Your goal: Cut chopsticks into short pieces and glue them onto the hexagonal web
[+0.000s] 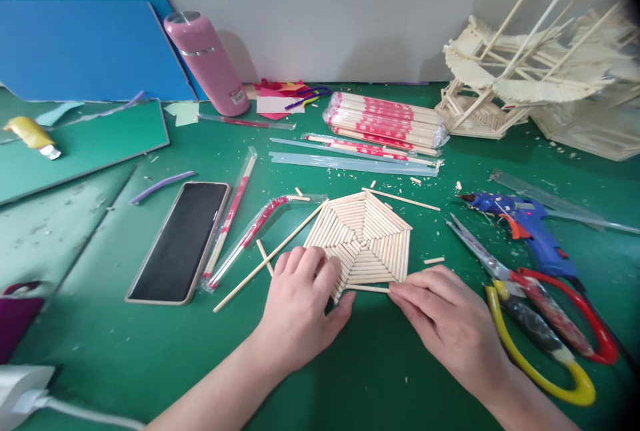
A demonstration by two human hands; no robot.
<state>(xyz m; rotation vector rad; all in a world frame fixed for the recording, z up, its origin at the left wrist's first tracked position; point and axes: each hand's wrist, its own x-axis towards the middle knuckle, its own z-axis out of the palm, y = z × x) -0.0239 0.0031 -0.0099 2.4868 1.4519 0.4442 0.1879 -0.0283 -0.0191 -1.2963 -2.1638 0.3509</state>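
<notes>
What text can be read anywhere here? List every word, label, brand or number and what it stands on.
None can be read.
Pink bottle: a small label near its base, too blurred to read.
Chopstick pack: red print on the wrappers, too small to read.
Loose wrapped chopsticks: red print, unreadable.
Glue gun: no legible mark.
Phone: screen dark, no text.

A single head-worn camera looks forward and steeply down onto the green surface (380, 364) from close above. The person's forearms enter from the bottom edge of the frame. The white wall (325, 11) fills the upper middle, so the view faces it across the surface. The upper right corner is darkened.
</notes>
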